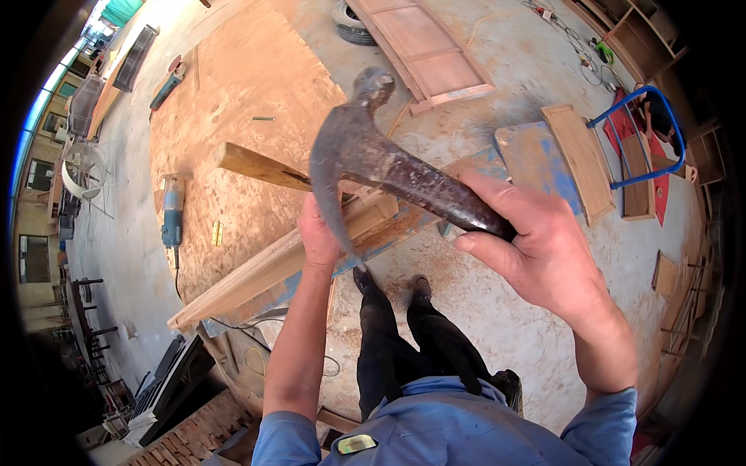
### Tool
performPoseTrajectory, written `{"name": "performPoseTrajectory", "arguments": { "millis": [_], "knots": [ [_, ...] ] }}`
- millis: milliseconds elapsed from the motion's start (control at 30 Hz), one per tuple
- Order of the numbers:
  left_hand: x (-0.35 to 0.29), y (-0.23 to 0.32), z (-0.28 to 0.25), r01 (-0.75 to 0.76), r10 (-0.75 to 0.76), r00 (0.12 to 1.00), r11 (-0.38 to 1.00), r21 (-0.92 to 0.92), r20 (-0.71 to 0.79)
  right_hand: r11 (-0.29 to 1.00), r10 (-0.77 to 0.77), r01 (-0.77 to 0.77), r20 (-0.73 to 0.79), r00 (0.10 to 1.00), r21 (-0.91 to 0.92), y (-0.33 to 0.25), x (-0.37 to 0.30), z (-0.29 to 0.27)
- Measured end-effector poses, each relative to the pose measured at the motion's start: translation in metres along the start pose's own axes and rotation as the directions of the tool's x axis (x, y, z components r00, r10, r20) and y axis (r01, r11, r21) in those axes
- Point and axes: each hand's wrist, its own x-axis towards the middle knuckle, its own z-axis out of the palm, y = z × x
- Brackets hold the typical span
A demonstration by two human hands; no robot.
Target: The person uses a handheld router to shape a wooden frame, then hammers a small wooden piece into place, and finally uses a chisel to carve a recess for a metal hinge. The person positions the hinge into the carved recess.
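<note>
My right hand (544, 241) is closed round the dark, worn handle of a claw hammer (365, 147). The hammer is raised close to the camera, its curved claw pointing down and its striking face up and away. Behind the claw, my left hand (317, 233) is at a long wooden workpiece (272, 268) with a grooved edge, lying slantwise along the near side of the bench. A short, squared wooden stick (260, 165) with a dark slit juts left from that hand, which appears closed on it. The hammer head hides its other end and most of my left fingers.
On the plywood bench top (233, 85) lie a blue power tool (172, 210), an angle grinder (169, 84) and small brass-coloured pieces (217, 233). A panelled wooden door (423, 46), a blue tubular frame (645, 140) and a tyre (352, 25) are farther off. Sawdust covers the floor round my feet.
</note>
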Motion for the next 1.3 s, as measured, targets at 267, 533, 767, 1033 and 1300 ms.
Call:
{"name": "performPoseTrajectory", "arguments": {
  "millis": [267,533,767,1033,1300],
  "knots": [
    [0.002,-0.007,-0.003,0.266,-0.188,0.962,0.793,-0.548,0.196,0.939,0.324,-0.325,0.028,0.946,0.115,0.022,-0.038,0.007],
    [-0.003,-0.004,-0.006,0.265,-0.150,0.954,0.830,-0.491,0.261,0.892,0.415,-0.411,0.020,0.910,0.187,0.036,-0.054,0.013],
    [-0.003,-0.006,-0.004,0.248,-0.132,0.953,0.859,-0.447,0.274,0.894,0.409,-0.399,-0.008,0.913,0.203,0.039,-0.054,0.013],
    [-0.002,-0.006,-0.006,0.231,-0.118,0.954,0.877,-0.422,0.277,0.871,0.451,-0.447,0.026,0.892,0.205,0.037,-0.047,0.014],
    [-0.001,-0.001,-0.008,0.254,-0.147,0.950,0.879,-0.403,0.277,0.869,0.452,-0.447,0.028,0.892,0.213,0.039,-0.043,0.015]
  ]
}}
